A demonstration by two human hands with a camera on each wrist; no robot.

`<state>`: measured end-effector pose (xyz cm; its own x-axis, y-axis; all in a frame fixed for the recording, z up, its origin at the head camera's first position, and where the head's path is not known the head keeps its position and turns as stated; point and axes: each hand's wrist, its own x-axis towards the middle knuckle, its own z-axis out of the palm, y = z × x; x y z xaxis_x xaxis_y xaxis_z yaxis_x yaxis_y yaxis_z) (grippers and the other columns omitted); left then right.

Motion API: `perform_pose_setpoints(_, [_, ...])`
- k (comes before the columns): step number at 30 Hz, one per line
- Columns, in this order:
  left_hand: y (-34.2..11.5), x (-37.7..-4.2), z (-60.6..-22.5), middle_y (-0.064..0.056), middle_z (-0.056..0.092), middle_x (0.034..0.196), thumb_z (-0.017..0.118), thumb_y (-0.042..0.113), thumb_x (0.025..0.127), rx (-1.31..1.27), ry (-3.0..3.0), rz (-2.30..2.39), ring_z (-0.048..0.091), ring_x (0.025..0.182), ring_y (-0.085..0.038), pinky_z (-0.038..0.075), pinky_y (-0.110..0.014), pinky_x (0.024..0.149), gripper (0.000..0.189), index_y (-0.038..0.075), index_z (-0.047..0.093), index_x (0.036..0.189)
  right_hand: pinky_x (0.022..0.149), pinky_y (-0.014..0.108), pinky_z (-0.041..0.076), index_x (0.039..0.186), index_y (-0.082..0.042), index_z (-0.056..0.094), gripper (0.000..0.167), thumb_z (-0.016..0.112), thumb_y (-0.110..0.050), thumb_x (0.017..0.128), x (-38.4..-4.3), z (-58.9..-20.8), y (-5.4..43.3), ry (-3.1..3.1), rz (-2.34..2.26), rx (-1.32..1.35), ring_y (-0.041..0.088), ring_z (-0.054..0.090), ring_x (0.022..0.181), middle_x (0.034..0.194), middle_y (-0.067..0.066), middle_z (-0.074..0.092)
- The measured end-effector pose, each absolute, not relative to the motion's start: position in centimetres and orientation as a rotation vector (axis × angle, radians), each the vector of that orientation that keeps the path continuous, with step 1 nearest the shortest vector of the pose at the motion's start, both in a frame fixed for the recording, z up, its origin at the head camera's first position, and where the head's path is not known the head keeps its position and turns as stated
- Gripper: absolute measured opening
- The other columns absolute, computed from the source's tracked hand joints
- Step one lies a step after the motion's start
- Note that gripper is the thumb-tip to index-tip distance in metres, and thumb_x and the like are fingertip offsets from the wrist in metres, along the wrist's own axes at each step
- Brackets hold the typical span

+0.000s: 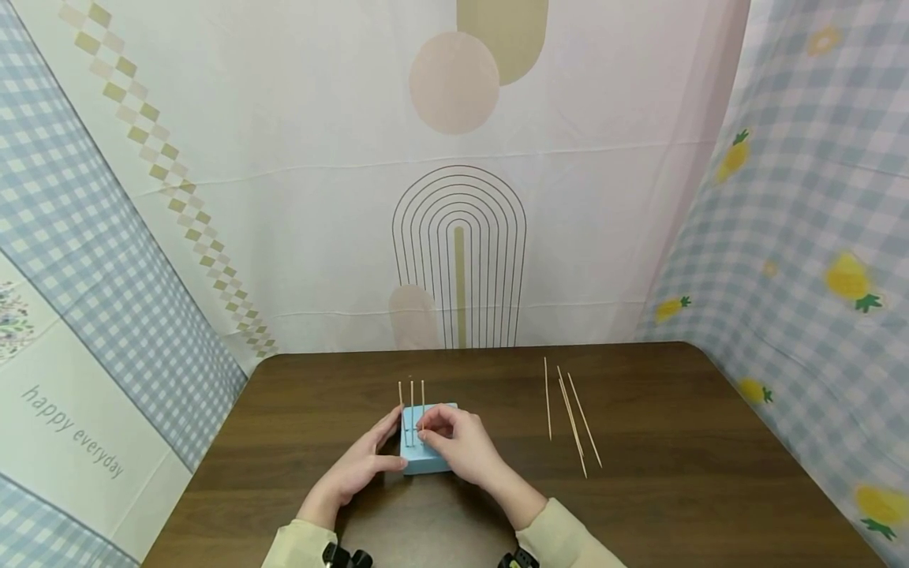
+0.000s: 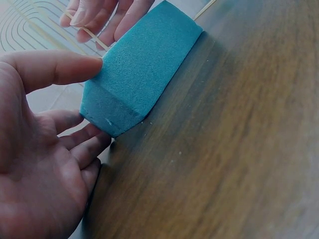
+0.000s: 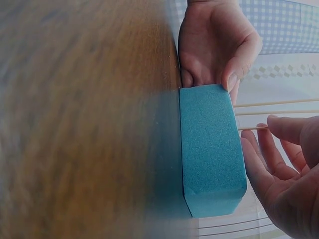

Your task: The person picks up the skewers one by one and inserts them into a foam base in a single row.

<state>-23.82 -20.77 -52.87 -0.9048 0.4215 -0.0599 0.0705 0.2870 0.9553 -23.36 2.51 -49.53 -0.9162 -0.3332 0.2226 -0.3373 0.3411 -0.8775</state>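
A light blue foam block (image 1: 428, 465) lies on the table with three thin wooden skewers standing up from its left part. My left hand (image 1: 360, 464) steadies the block at its left end, the thumb at the near top edge and the fingers along the side. Between thumb and fingertips, my right hand (image 1: 467, 446) pinches the rightmost skewer (image 1: 423, 394) low down, close over the block's top. The other two skewers (image 3: 279, 112) stand to the left of it, untouched. In the left wrist view, the smooth side of the block (image 2: 144, 62) faces the camera.
Several loose skewers (image 1: 548, 398) lie on the brown wooden table (image 1: 660, 442), to the right of the hands. A pale patterned cloth (image 1: 319, 237) hangs behind the table. Checked cloths (image 1: 788, 315) hang at both sides.
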Motion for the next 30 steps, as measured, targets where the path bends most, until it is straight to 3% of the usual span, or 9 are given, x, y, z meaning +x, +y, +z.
perform_pose_setpoints(5, [-20.85, -23.75, -53.05, -0.021, 0.024, 0.174, 0.077, 0.018, 0.093, 0.501, 2.287, 1.65, 0.019, 0.161, -0.038, 0.025, -0.038, 0.123, 0.097, 0.002, 0.02, 0.17, 0.078, 0.027, 0.054, 0.102, -0.016, 0.075, 0.005, 0.078, -0.013, 0.099, -23.3, -49.64, 2.54, -2.565, 1.671, 0.64, 0.008, 0.068, 0.084, 0.094, -0.01, 0.073])
perform_pose_setpoints(7, [-20.92, -23.72, -53.13, -0.024, 0.024, 0.174, 0.077, 0.021, 0.093, 0.527, 2.3, 1.648, 0.019, 0.16, -0.043, 0.025, -0.042, 0.123, 0.097, 0.001, 0.021, 0.17, 0.078, 0.028, 0.054, 0.102, -0.015, 0.075, 0.005, 0.078, -0.012, 0.099, -23.26, -49.63, 2.55, -2.563, 1.671, 0.642, 0.008, 0.068, 0.084, 0.095, -0.009, 0.073])
perform_pose_setpoints(10, [-21.12, -23.87, -53.42, -0.017, 0.025, 0.175, 0.079, 0.025, 0.093, 0.503, 2.306, 1.629, 0.02, 0.161, -0.036, 0.026, -0.029, 0.119, 0.099, 0.005, 0.022, 0.171, 0.08, 0.028, 0.055, 0.103, -0.014, 0.075, 0.008, 0.078, -0.01, 0.098, -23.25, -49.51, 2.54, -2.564, 1.676, 0.644, 0.009, 0.07, 0.087, 0.096, -0.008, 0.074])
perform_pose_setpoints(13, [-21.15, -24.02, -53.47, -0.01, 0.025, 0.176, 0.081, 0.025, 0.091, 0.452, 2.29, 1.625, 0.02, 0.162, -0.029, 0.025, -0.025, 0.118, 0.101, 0.009, 0.022, 0.172, 0.082, 0.029, 0.055, 0.105, -0.013, 0.075, 0.01, 0.078, -0.008, 0.097, -23.27, -49.42, 2.54, -2.565, 1.683, 0.647, 0.01, 0.071, 0.089, 0.097, -0.007, 0.075])
perform_pose_setpoints(16, [-21.09, -23.98, -53.32, -0.014, 0.025, 0.176, 0.079, 0.022, 0.092, 0.46, 2.297, 1.617, 0.019, 0.162, -0.033, 0.025, -0.03, 0.119, 0.101, 0.006, 0.02, 0.172, 0.084, 0.03, 0.056, 0.106, -0.012, 0.074, 0.012, 0.079, -0.006, 0.096, -23.27, -49.39, 2.56, -2.564, 1.688, 0.653, 0.01, 0.072, 0.09, 0.098, -0.006, 0.075])
perform_pose_setpoints(23, [-20.72, -23.66, -52.75, -0.022, 0.023, 0.175, 0.077, 0.015, 0.092, 0.479, 2.268, 1.66, 0.016, 0.162, -0.039, 0.015, -0.058, 0.125, 0.098, 0.001, 0.019, 0.17, 0.084, 0.031, 0.056, 0.107, -0.01, 0.074, 0.014, 0.078, -0.005, 0.096, -23.28, -49.38, 2.6, -2.565, 1.71, 0.655, 0.011, 0.072, 0.091, 0.098, -0.005, 0.075])
perform_pose_setpoints(30, [-20.65, -23.54, -52.63, -0.023, 0.023, 0.174, 0.077, 0.016, 0.092, 0.478, 2.283, 1.654, 0.017, 0.161, -0.041, 0.018, -0.06, 0.124, 0.098, 0.0, 0.02, 0.17, 0.084, 0.031, 0.057, 0.107, -0.009, 0.074, 0.014, 0.078, -0.004, 0.095, -23.34, -49.51, 2.62, -2.557, 1.711, 0.662, 0.011, 0.072, 0.09, 0.096, -0.006, 0.073])
